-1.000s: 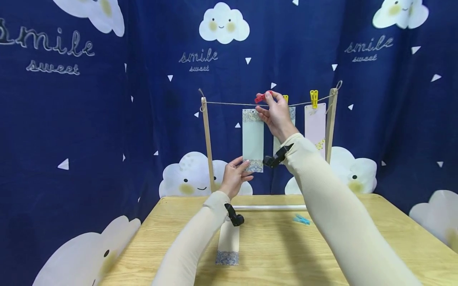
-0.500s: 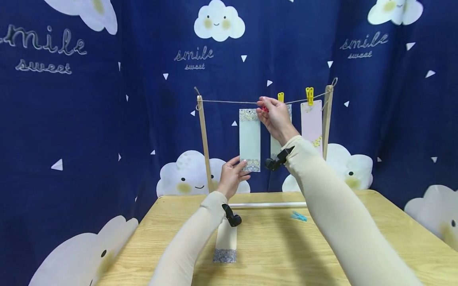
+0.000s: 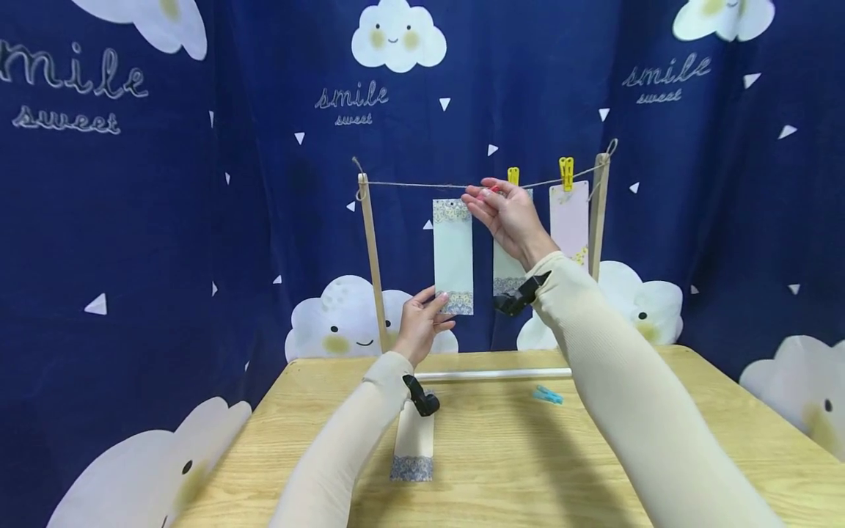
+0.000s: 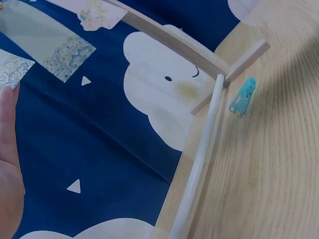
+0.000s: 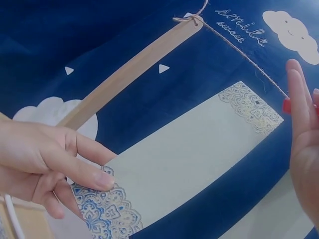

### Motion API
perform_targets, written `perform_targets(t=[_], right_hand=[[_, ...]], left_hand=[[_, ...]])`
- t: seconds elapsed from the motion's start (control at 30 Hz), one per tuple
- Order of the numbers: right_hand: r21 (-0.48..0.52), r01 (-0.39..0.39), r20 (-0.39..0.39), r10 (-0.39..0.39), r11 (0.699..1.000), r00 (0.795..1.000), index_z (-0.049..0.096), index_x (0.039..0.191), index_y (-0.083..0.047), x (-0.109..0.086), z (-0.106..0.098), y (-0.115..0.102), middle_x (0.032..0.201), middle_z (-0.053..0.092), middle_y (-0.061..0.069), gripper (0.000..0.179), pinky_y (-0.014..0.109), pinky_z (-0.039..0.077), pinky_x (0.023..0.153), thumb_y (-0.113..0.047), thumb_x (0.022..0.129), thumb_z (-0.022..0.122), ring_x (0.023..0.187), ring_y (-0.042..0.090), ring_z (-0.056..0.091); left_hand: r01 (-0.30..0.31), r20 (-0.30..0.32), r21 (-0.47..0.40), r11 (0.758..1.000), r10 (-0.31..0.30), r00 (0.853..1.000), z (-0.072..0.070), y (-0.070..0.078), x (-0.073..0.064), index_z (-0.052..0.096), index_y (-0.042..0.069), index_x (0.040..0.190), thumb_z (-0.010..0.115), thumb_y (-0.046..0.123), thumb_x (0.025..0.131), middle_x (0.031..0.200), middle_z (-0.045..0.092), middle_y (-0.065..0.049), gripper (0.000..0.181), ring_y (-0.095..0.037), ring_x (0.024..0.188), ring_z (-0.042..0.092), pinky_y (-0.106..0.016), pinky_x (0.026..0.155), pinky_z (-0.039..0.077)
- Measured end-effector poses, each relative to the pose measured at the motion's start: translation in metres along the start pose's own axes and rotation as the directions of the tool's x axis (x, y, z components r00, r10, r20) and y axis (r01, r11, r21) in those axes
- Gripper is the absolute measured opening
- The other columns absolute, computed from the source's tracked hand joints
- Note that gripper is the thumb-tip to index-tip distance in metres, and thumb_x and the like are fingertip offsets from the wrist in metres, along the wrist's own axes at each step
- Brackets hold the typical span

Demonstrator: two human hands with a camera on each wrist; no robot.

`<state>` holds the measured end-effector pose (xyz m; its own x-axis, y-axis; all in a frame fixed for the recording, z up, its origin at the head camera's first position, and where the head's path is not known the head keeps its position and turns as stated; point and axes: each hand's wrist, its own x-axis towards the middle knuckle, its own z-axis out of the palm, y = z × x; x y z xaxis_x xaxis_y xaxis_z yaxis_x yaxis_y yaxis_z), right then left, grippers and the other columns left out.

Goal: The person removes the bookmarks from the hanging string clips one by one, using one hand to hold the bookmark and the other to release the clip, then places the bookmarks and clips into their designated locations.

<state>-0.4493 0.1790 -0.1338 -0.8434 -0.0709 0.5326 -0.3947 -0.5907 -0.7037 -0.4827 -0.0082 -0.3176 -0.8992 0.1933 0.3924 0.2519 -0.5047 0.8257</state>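
My left hand (image 3: 421, 323) pinches the lower end of a pale green paper card (image 3: 452, 253) with lacy patterned bands, thumb in front. The card stands upright, its top edge a little below the twine line (image 3: 416, 184). Between the fingers of my right hand (image 3: 511, 216) is a red clothespin (image 3: 487, 192), held at the line near the card's upper right corner. Those fingers partly cover it; in the right wrist view a red end of the clothespin (image 5: 287, 105) shows beside the twine. Behind my right hand hangs a similar card (image 3: 508, 260), partly hidden.
Yellow clothespins (image 3: 566, 173) hold that card and a pink card (image 3: 569, 216) on the line. Wooden posts (image 3: 372, 257) carry the twine, with a white bar (image 3: 495, 375) low between them. On the table lie a blue clothespin (image 3: 547, 394) and another lace-banded card (image 3: 414, 444).
The red clothespin, first tilted above the line, has come down to the line in my right hand. My left hand keeps the card upright below the twine. The head view has shifted slightly.
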Motion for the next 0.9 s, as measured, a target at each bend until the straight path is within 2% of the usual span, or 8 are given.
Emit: perform_targets(t=[0.2, 0.27, 0.43, 0.57, 0.67, 0.77, 0.9], right_hand=[[-0.002, -0.001, -0.009, 0.000, 1.000, 1.000, 0.042, 0.133, 0.000, -0.005, -0.004, -0.003, 0.136, 0.057, 0.029, 0.025, 0.032, 0.055, 0.094, 0.002, 0.109, 0.044, 0.103, 0.026, 0.073], [0.001, 0.003, -0.004, -0.003, 1.000, 1.000, 0.042, 0.132, 0.000, -0.007, -0.006, -0.004, 0.136, 0.056, 0.028, 0.025, 0.032, 0.054, 0.095, 0.005, 0.108, 0.043, 0.107, 0.028, 0.072], [0.016, -0.023, 0.037, 0.022, 1.000, 0.999, 0.037, 0.138, -0.001, -0.013, -0.011, -0.008, 0.147, 0.046, 0.027, 0.035, 0.032, 0.051, 0.100, 0.012, 0.106, 0.033, 0.128, 0.035, 0.060], [0.008, -0.062, 0.062, 0.061, 0.998, 0.996, 0.034, 0.144, -0.002, -0.016, -0.018, -0.010, 0.153, 0.040, 0.025, 0.038, 0.031, 0.050, 0.102, 0.011, 0.107, 0.033, 0.137, 0.035, 0.051], [0.008, -0.069, 0.070, 0.069, 0.998, 0.995, 0.036, 0.142, -0.001, -0.018, -0.024, -0.011, 0.152, 0.040, 0.026, 0.034, 0.030, 0.049, 0.101, 0.007, 0.109, 0.038, 0.134, 0.033, 0.055], [0.035, -0.071, 0.073, 0.068, 0.997, 0.995, 0.038, 0.138, 0.002, -0.019, -0.028, -0.011, 0.144, 0.047, 0.026, 0.030, 0.031, 0.049, 0.101, 0.005, 0.109, 0.041, 0.125, 0.032, 0.062], [0.031, -0.091, 0.075, 0.089, 0.995, 0.993, 0.032, 0.145, 0.006, -0.023, -0.035, -0.012, 0.136, 0.056, 0.024, 0.038, 0.030, 0.050, 0.099, 0.003, 0.109, 0.043, 0.118, 0.029, 0.067]], left_hand=[[0.015, -0.010, 0.028, 1.000, -0.014, 1.000, -0.003, 0.001, -0.005, 0.044, -0.003, 0.152, 0.064, 0.006, 0.103, 0.125, 0.062, -0.017, 0.053, -0.013, 0.067, 0.072, -0.027, 0.066, 0.061], [0.012, -0.005, 0.032, 0.999, -0.012, 1.000, -0.004, 0.001, -0.006, 0.044, -0.003, 0.152, 0.064, 0.006, 0.104, 0.128, 0.060, -0.018, 0.053, -0.013, 0.066, 0.071, -0.027, 0.066, 0.061], [0.007, 0.005, 0.024, 1.000, -0.007, 1.000, -0.007, 0.002, -0.008, 0.048, -0.004, 0.148, 0.064, 0.006, 0.103, 0.119, 0.063, -0.017, 0.049, -0.013, 0.067, 0.072, -0.027, 0.066, 0.061], [0.012, -0.003, 0.030, 0.999, -0.012, 1.000, -0.011, 0.000, -0.011, 0.048, -0.005, 0.148, 0.064, 0.005, 0.103, 0.115, 0.064, -0.014, 0.049, -0.012, 0.066, 0.071, -0.027, 0.066, 0.061], [0.018, -0.015, 0.031, 0.999, -0.017, 1.000, -0.014, 0.000, -0.013, 0.046, -0.005, 0.149, 0.064, 0.004, 0.103, 0.118, 0.062, -0.014, 0.051, -0.012, 0.066, 0.071, -0.026, 0.066, 0.061], [0.017, -0.016, 0.033, 0.999, -0.016, 1.000, -0.018, -0.001, -0.015, 0.046, -0.006, 0.149, 0.063, 0.003, 0.103, 0.117, 0.062, -0.014, 0.050, -0.013, 0.068, 0.072, -0.027, 0.067, 0.061], [0.004, 0.000, 0.048, 0.999, -0.004, 1.000, -0.024, 0.000, -0.021, 0.043, -0.008, 0.151, 0.063, 0.005, 0.103, 0.124, 0.061, -0.018, 0.053, -0.013, 0.069, 0.072, -0.028, 0.070, 0.062]])
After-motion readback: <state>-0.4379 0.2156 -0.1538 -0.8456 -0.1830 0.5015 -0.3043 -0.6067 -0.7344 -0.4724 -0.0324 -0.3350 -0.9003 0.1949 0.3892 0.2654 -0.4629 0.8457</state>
